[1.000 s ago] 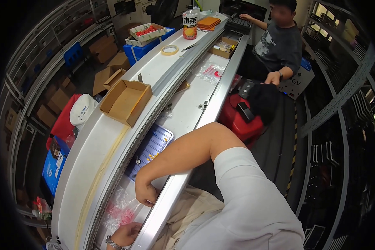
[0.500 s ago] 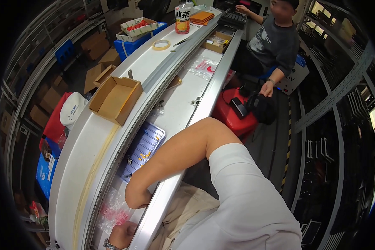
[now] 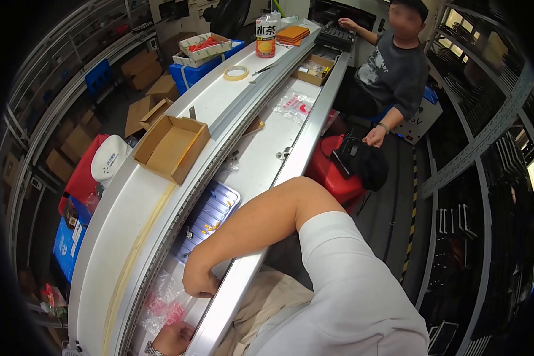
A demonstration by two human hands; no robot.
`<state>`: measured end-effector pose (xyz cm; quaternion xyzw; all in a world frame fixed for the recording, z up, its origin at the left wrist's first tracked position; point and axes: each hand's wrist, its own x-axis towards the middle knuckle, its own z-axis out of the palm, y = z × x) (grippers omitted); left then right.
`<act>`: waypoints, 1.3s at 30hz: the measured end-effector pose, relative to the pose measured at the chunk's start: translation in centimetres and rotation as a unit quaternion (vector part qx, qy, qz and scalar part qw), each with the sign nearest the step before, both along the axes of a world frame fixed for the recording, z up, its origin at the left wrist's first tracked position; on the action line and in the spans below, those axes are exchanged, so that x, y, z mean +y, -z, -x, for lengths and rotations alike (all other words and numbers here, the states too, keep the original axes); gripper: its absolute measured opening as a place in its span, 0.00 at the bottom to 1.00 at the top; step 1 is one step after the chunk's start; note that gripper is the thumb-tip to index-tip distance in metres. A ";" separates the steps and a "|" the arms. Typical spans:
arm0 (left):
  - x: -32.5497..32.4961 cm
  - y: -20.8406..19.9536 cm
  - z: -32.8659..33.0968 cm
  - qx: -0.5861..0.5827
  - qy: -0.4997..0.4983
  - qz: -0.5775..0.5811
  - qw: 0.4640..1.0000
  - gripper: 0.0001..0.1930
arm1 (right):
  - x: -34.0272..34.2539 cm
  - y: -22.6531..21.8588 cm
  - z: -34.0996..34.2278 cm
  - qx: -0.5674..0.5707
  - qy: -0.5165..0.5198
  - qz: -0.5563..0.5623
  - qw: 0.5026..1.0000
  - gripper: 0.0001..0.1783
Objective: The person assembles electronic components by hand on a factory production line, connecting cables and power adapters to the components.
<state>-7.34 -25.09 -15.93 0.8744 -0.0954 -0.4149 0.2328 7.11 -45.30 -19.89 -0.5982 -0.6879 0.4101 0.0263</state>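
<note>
At the lower edge of the bench, my left hand (image 3: 173, 338) wears a metal wristwatch (image 3: 153, 349). Its fingers are curled inward near the bench rail; anything in them is hidden. My right hand (image 3: 200, 280) is bent down just above it, fingers curled toward the same rail, with their tips out of sight. Clear plastic bags with pink printing (image 3: 163, 305) lie beside both hands. Beyond my right wrist sits a ribbed, bluish tray (image 3: 210, 207) holding small yellow pieces (image 3: 211, 227) and small metal parts (image 3: 188, 235).
An open cardboard box (image 3: 172, 148) stands on the raised ledge, with a tape roll (image 3: 236, 72) and a drink bottle (image 3: 266, 37) farther along. A parts box (image 3: 312, 70) sits up the channel. A co-worker (image 3: 391, 71) sits at right, one hand over a black item on a red stool (image 3: 332, 169).
The view has shifted slightly, so the bench sits a little lower and to the right. My hands keep nearly the same pose. The co-worker's hand and the black item have moved slightly.
</note>
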 end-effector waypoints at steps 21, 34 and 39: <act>3.1 0.5 1.6 -0.022 0.074 0.034 0.996 0.11 | 2.4 1.8 -0.8 0.108 -0.096 0.024 0.989 0.18; 1.7 5.2 -0.6 -0.155 0.089 0.065 0.982 0.03 | 2.8 -7.2 2.0 -0.141 -0.040 0.139 0.979 0.12; 1.9 5.0 -0.7 -0.104 0.107 0.093 0.984 0.06 | 2.7 -5.3 0.5 -0.069 -0.067 0.160 0.983 0.13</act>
